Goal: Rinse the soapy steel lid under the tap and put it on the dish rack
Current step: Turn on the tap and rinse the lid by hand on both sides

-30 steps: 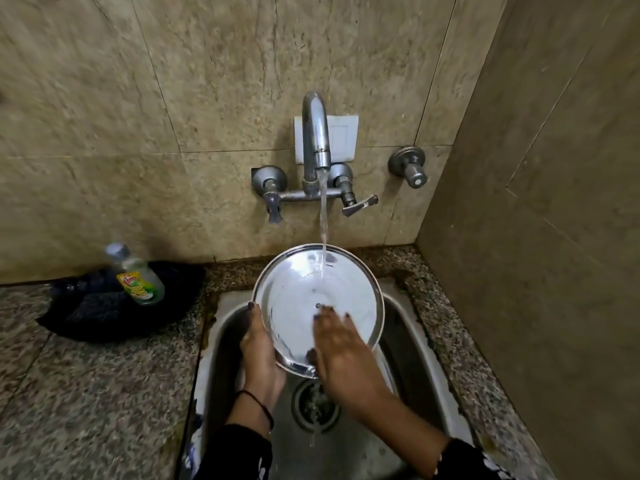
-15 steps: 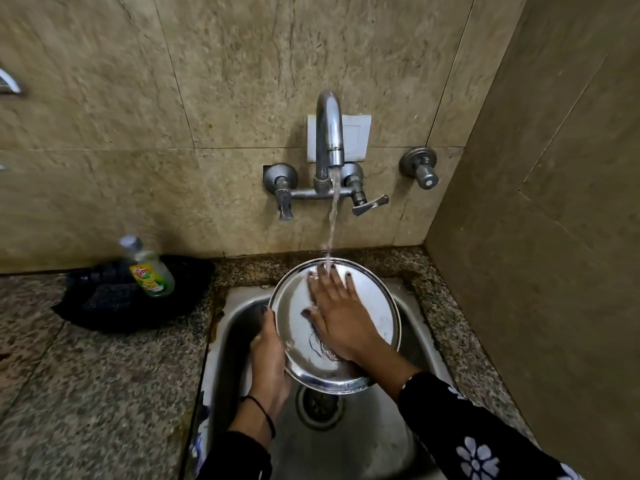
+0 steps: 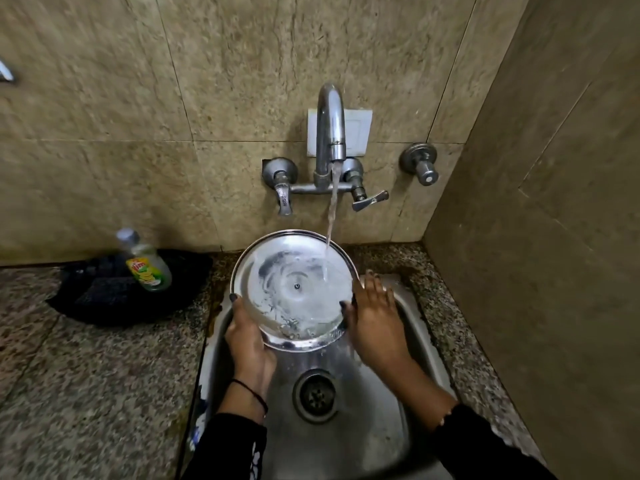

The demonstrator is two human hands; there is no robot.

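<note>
Round shiny steel lid [image 3: 294, 289] sits tilted over the back of the stainless steel sink [image 3: 367, 427], inner face up toward the cam, w/ a small centre rivet and water sheeting across it. Stream from the curved chrome wall tap [image 3: 330, 133] lands on the lid's upper right part. Left hand [image 3: 247, 344] grips the lid's lower left rim, thumb on the inner face, fingers curled under, so clamped on it. Right hand [image 3: 375, 320] is flat against the right rim, fingers together and extended, thumb touching the edge; not a closed grip. Both sleeves are black, thin black band on the left wrist. Round drain strainer [image 3: 314, 396] lies in the sink btm, between the forearms. Counter is speckled grey granite [image 3: 86, 393], wet and stained along the sink's left edge. On it at left, a clear dish-soap bottle w/ green liquid and yellow label [image 3: 147, 265] lies on a black cloth [image 3: 114, 292], well apart from the lid. Walls are beige stone tiles [image 3: 104, 98], corner wall close on the right. White plate behind the tap; separate chrome valve knob [image 3: 420, 164] to its right.
</note>
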